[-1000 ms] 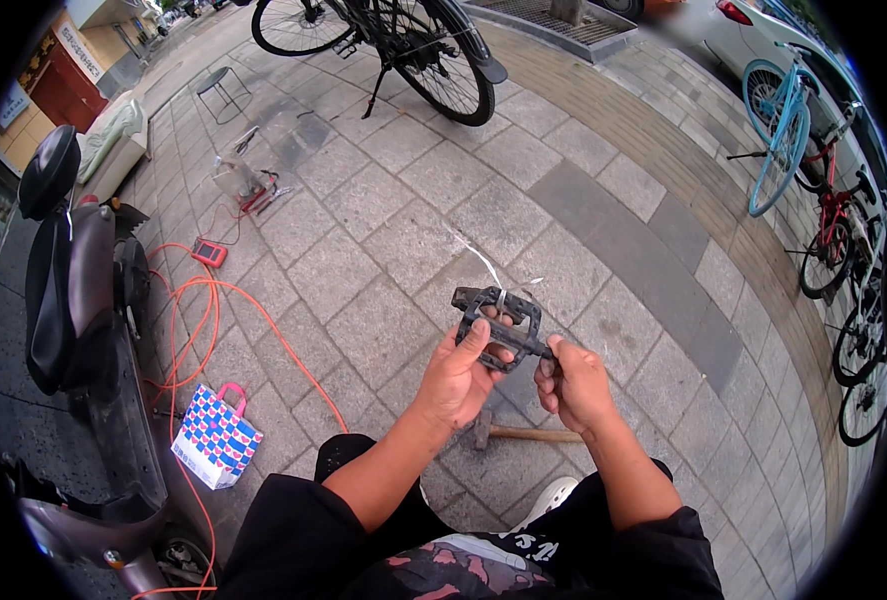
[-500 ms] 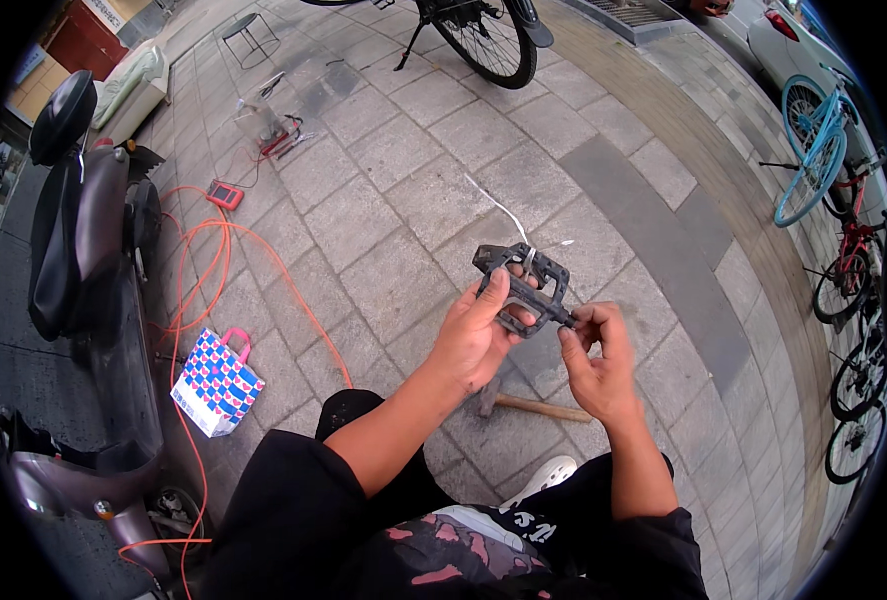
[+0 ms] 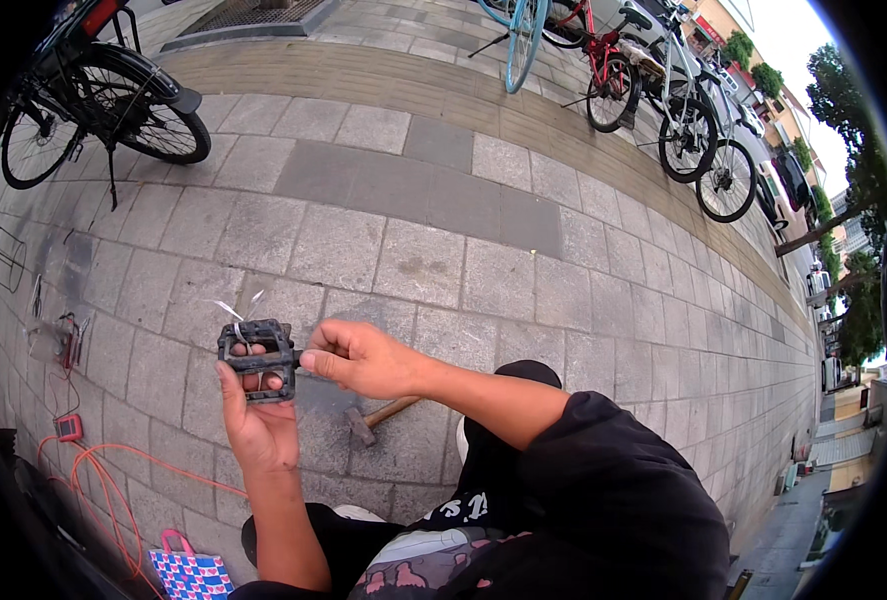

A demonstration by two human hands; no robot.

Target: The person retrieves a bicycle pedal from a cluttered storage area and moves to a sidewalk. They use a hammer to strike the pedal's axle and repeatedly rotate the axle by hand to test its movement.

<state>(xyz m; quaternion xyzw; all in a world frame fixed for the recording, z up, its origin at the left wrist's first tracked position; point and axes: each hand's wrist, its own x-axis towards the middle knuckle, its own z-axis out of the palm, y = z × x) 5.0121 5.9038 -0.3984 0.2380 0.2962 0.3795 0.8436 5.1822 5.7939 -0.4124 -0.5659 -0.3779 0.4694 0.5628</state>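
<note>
A black bicycle pedal [image 3: 260, 362] with a strip of white tie around its frame is held up over the paving. My left hand [image 3: 263, 425] grips it from below, the thumb along its near-left edge and fingertips showing through the gaps. At the pedal's right side, my right hand [image 3: 358, 358] is closed, with thumb and forefinger pinching the end of the axle. Those fingers hide the axle tip. On the ground just beyond my wrists lies a hammer [image 3: 363, 425] with a wooden handle, partly behind my right forearm.
An orange hose [image 3: 113, 455] and a red handheld device [image 3: 69, 428] lie to the left, near a checked blue-and-white bag [image 3: 191, 572]. A black bicycle [image 3: 113, 105] stands at far left. Other parked bikes [image 3: 623, 85] line the far right. A clear container [image 3: 47, 342] sits by the tools.
My view has swung to the right, so the scene shifts left and the scooter nearly leaves the picture. Both hands keep hold of the pedal, which is now turned differently.
</note>
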